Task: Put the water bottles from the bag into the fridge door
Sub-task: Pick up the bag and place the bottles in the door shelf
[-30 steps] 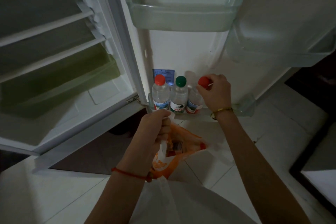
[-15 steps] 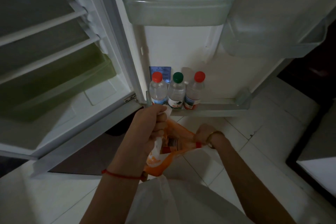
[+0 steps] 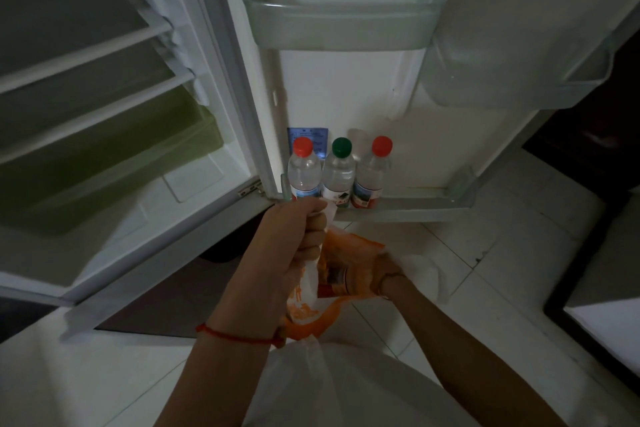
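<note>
Three clear water bottles stand side by side at the left end of the bottom fridge door shelf [image 3: 415, 210]: a red-capped bottle [image 3: 304, 170], a green-capped bottle [image 3: 340, 170] and another red-capped bottle [image 3: 373, 172]. Below them my left hand [image 3: 298, 239] is closed on the top edge of an orange and white plastic bag [image 3: 308, 312], holding it up. My right hand [image 3: 374, 270] is down inside the bag, its fingers hidden by the plastic. A bottle label [image 3: 334, 276] shows through the bag beside that hand; whether the hand grips it cannot be told.
The fridge body [image 3: 86, 114] is open on the left with wire shelves and a green drawer. Higher door bins [image 3: 339, 21] hang above the bottles. A white tiled floor [image 3: 502, 253] lies below, with dark furniture [image 3: 588, 288] at the right.
My right hand let go of the third bottle's red cap, dropped away from the door shelf and went into the bag. My left hand kept holding the bag.
</note>
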The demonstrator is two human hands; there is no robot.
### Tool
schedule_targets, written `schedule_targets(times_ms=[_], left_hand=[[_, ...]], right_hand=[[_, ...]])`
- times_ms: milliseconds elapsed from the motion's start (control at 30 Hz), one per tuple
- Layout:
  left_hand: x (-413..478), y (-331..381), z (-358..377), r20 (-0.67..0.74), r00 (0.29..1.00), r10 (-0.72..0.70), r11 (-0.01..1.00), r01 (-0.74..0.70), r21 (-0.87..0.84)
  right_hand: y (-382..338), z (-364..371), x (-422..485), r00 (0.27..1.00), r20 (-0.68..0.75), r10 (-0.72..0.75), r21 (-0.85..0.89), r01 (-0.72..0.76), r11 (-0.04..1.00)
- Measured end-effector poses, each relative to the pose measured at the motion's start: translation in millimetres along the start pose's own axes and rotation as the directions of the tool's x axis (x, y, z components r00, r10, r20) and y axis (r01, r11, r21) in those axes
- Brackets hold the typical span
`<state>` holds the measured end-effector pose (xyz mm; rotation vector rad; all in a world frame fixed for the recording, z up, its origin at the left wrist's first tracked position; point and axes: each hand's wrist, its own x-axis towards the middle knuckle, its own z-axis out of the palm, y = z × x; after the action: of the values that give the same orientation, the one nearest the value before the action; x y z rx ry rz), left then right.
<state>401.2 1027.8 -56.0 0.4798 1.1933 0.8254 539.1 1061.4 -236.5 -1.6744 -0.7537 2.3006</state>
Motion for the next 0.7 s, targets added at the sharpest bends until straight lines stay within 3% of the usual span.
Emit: schedule_targets(times_ms=[100,233,333,400,467,500,567,633,700], left_hand=[[-0.8,2.1,-2.1,-0.002,1.0,0.017,1.0,-0.017,-0.017],[-0.6,1.1,-5.0,-0.001,1.0,0.014,0.999,-0.014,-0.039],[0.3,1.5,-8.4,-0.006,1.0,0.008,0.999,-0.008,-0.054],[1.9,2.5,-11.4,-0.012,1.0,0.016,0.998,-0.017,-0.067],[3.2,2.9,-14.0,-0.015,1.0,0.027,0.996,-0.028,-0.082],[3.6,2.8,-15.3,-0.018,0.999,0.031,0.995,-0.033,-0.093],[4.0,3.0,-16.3,-0.017,0.999,0.043,0.992,-0.044,-0.117],[5.0,3.5,-15.4,-0.012,0.999,0.044,0.989,-0.046,-0.139],[5.9,1.9,-15.2,-0.011,1.0,0.028,0.989,-0.029,-0.145]], right_hand=[[5.4,-8.0,11.4,1.0,-0.024,-0.009,-0.041,0.008,0.999],[24.9,-15.6,41.1,0.999,-0.011,-0.032,0.143,0.034,0.989],[29.2,-35.7,55.5,0.997,-0.029,-0.076,0.081,0.078,0.994],[10.9,-17.2,3.2,0.999,-0.034,-0.006,-0.003,0.006,1.0],[-15.9,10.9,-52.6,0.993,-0.111,-0.029,-0.042,0.024,0.999],[-22.0,14.5,-61.9,0.973,-0.209,-0.098,-0.083,0.082,0.993],[-38.1,30.3,-101.6,0.929,-0.307,-0.208,-0.364,0.087,0.927],[-36.3,9.7,-79.1,0.884,-0.364,-0.294,-0.637,-0.006,0.771],[-30.6,3.4,-72.3,0.818,-0.432,-0.379,-0.769,-0.115,0.629]])
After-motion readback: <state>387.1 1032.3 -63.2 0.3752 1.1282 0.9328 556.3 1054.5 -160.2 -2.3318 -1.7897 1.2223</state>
